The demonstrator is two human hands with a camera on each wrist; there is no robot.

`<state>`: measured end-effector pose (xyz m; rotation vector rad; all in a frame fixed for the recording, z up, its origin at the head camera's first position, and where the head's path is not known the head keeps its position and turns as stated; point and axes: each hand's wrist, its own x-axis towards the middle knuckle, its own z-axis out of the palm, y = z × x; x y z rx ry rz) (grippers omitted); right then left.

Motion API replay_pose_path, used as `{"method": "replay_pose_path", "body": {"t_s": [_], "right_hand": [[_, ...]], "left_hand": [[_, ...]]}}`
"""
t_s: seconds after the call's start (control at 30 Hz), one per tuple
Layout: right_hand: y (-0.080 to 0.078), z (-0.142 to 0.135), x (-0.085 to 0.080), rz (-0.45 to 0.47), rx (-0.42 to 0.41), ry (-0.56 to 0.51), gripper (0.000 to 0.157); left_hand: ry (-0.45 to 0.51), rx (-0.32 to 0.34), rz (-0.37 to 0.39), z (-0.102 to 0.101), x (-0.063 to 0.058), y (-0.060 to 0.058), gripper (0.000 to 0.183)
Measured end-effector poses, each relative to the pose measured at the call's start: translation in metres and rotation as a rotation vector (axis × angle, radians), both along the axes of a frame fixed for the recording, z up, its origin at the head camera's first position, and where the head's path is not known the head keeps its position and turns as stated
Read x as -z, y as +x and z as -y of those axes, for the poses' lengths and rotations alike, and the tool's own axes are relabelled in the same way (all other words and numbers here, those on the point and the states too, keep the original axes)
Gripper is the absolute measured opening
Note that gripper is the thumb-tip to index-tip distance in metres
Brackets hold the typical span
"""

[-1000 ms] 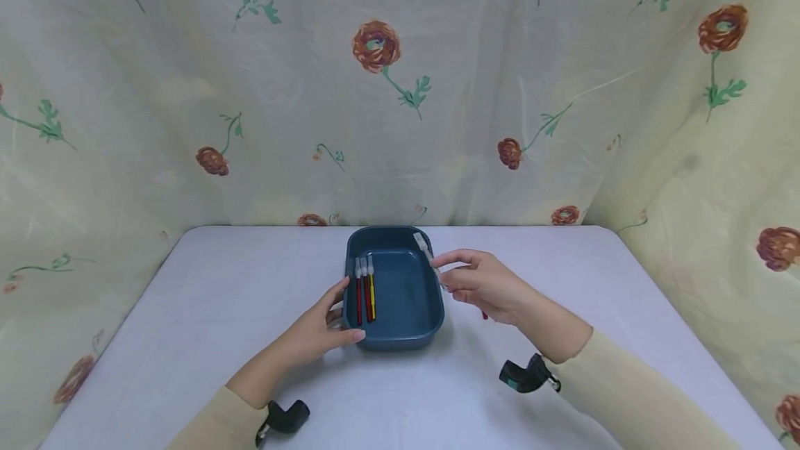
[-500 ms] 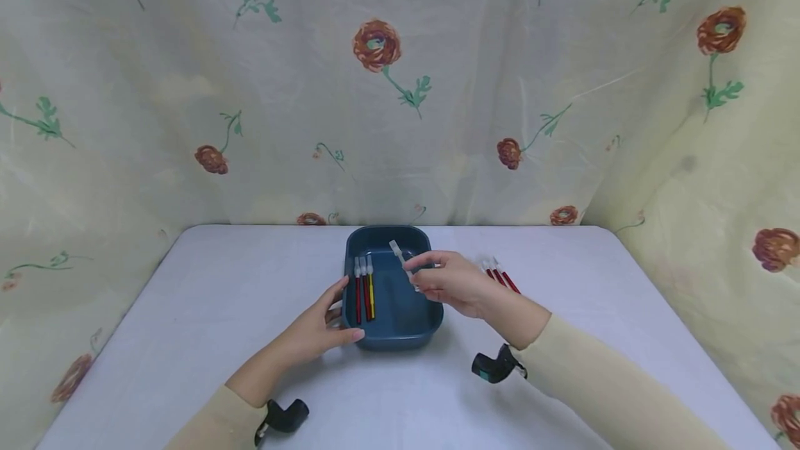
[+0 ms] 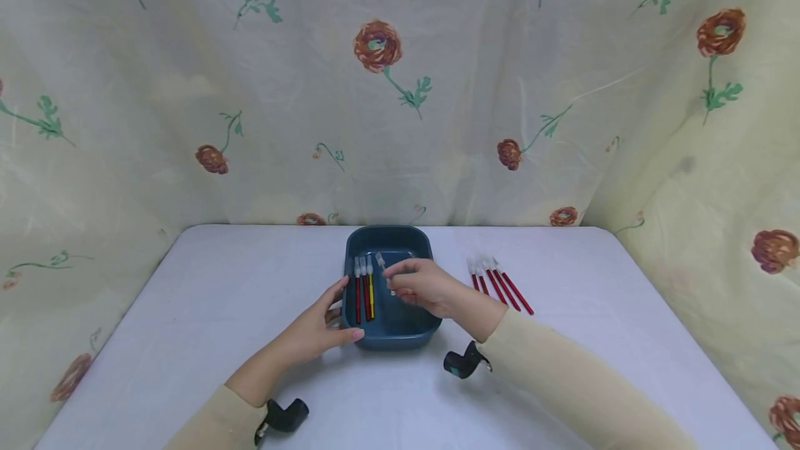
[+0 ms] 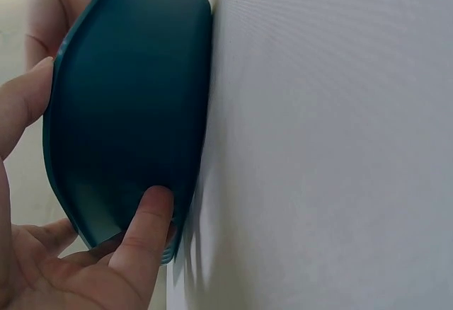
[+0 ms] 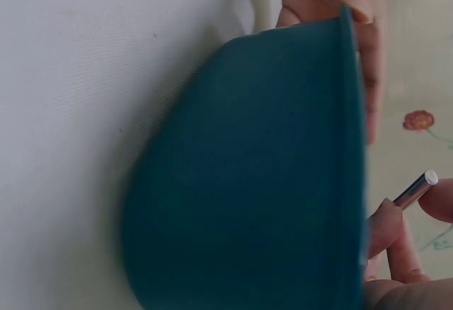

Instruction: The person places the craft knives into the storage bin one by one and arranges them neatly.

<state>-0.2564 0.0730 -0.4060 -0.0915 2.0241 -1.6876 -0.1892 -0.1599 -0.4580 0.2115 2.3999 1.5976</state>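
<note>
A deep blue plastic tray (image 3: 398, 343) sits on the table. My left hand (image 3: 314, 330) holds it at its left side, fingers along the outer wall and thumb by the near corner. Inside, along the left wall, lie 3 slim pen-like tools (image 3: 364, 297) with clear caps, two red and one yellow. Over the tray, my right hand (image 3: 423, 287) pinches a slim silver pen-like tool (image 3: 380, 260) by its shaft, clear cap pointing up and away. Its bare metal end (image 5: 429, 178) shows in the right wrist view.
Several red pen-like tools (image 3: 511, 289) with clear caps lie fanned out on the white table (image 3: 187, 311), right of the tray. A flowered curtain (image 3: 437, 179) hangs behind the table's back edge. A black wrist camera (image 3: 464, 361) is strapped to each wrist.
My right hand has carried the silver pen-like tool left, from the tray's right rim to near the tools inside. The red ones on the table have come into view. My left hand stays put.
</note>
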Motion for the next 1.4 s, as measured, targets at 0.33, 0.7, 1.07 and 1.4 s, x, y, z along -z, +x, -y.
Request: {"method": "replay_pose_path", "body": {"t_s": [0.33, 0.7, 1.07, 1.4], "right_hand": [[-0.003, 0.012, 0.008, 0.034, 0.025, 0.006, 0.033], [-0.009, 0.016, 0.018, 0.067, 0.048, 0.065, 0.031], [-0.008, 0.021, 0.024, 0.058, 0.027, 0.134, 0.030], [-0.006, 0.023, 0.025, 0.037, 0.002, 0.200, 0.027]], "left_hand": [[0.005, 0.002, -0.003, 0.001, -0.001, 0.000, 0.103], [0.014, 0.000, 0.006, 0.001, 0.000, 0.000, 0.103], [0.001, -0.003, 0.003, 0.000, -0.002, 0.002, 0.102], [0.007, 0.014, 0.003, 0.001, -0.003, 0.001, 0.101]]}}
